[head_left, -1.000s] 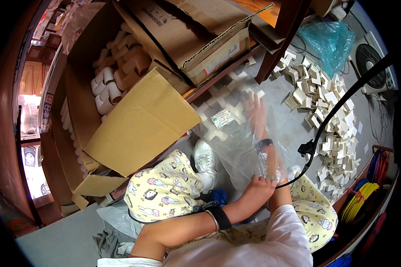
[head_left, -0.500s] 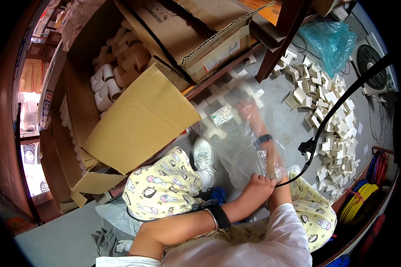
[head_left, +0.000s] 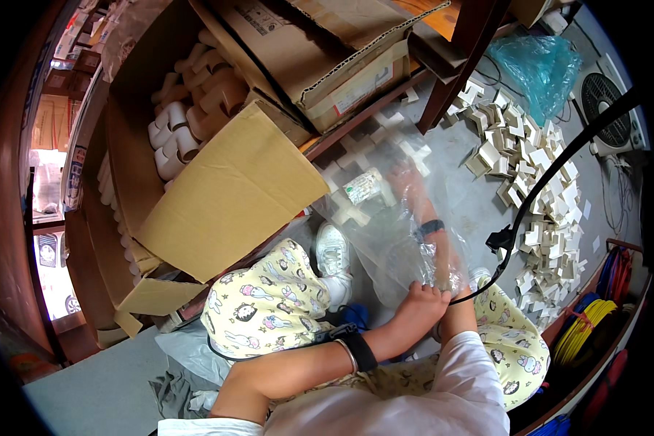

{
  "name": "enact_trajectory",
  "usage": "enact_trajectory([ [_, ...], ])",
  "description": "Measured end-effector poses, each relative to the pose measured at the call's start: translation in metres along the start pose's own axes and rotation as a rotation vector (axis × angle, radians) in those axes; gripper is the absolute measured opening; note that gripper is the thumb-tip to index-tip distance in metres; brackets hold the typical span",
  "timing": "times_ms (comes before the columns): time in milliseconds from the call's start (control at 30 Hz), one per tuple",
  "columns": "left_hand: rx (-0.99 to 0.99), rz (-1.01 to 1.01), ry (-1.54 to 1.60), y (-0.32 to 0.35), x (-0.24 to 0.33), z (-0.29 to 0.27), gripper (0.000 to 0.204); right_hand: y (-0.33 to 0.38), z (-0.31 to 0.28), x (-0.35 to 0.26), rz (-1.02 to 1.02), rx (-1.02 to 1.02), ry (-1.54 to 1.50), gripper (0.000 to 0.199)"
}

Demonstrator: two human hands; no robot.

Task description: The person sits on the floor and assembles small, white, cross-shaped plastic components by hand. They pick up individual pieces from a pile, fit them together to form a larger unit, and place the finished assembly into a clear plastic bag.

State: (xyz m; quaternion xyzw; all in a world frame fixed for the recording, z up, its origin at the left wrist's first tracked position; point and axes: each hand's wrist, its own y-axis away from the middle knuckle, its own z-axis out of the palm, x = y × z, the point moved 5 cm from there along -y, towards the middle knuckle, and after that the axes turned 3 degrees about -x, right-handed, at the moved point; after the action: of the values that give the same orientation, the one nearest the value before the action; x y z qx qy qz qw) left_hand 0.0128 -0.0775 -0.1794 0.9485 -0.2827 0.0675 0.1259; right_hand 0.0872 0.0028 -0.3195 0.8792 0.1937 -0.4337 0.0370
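A clear plastic bag (head_left: 392, 240) lies on the grey floor between my knees, with several white cross-shaped fittings (head_left: 352, 207) inside it. My left hand (head_left: 421, 301) grips the bag's bunched mouth near my right knee. My right forearm, with a black wrist band (head_left: 429, 227), reaches into the bag. My right hand (head_left: 405, 180) sits deep inside among the fittings at the far end. The crinkled plastic blurs its fingers, so I cannot tell whether they hold a piece.
An open cardboard box (head_left: 225, 196) of white pipe elbows (head_left: 173, 142) stands at the left, and a second carton (head_left: 327, 51) behind it. A dark wooden leg (head_left: 458, 65) rises beyond the bag. A heap of white fittings (head_left: 538, 174), a blue bag (head_left: 538, 62), a fan (head_left: 607, 109) and yellow cable coils (head_left: 588, 327) lie right.
My right hand has shifted slightly left and deeper among the fittings inside the bag. My left hand keeps its hold on the bag's mouth.
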Motion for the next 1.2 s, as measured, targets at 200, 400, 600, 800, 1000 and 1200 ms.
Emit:
enact_trajectory([
  [200,-0.016,0.004,0.025,0.0,0.001,0.003,0.012,0.016,-0.008,-0.003,0.031,0.016,-0.022,0.024],
  [400,-0.013,0.0,0.015,0.0,0.0,0.004,0.013,0.025,-0.009,-0.004,0.042,0.01,-0.048,0.021],
  [600,0.001,-0.004,0.014,0.002,0.0,0.002,0.013,0.007,0.012,-0.009,0.026,-0.038,-0.062,0.019],
  [800,-0.022,-0.03,-0.03,0.005,-0.001,0.003,0.01,-0.07,0.125,-0.013,-0.026,-0.255,0.051,0.026],
  [1000,0.008,0.006,-0.08,0.001,0.006,0.001,0.008,-0.057,0.202,0.014,-0.261,-0.137,0.474,0.033],
  [1200,0.091,0.002,-0.075,0.004,0.002,-0.007,0.008,-0.069,0.191,-0.027,0.015,-0.659,0.452,0.041],
])
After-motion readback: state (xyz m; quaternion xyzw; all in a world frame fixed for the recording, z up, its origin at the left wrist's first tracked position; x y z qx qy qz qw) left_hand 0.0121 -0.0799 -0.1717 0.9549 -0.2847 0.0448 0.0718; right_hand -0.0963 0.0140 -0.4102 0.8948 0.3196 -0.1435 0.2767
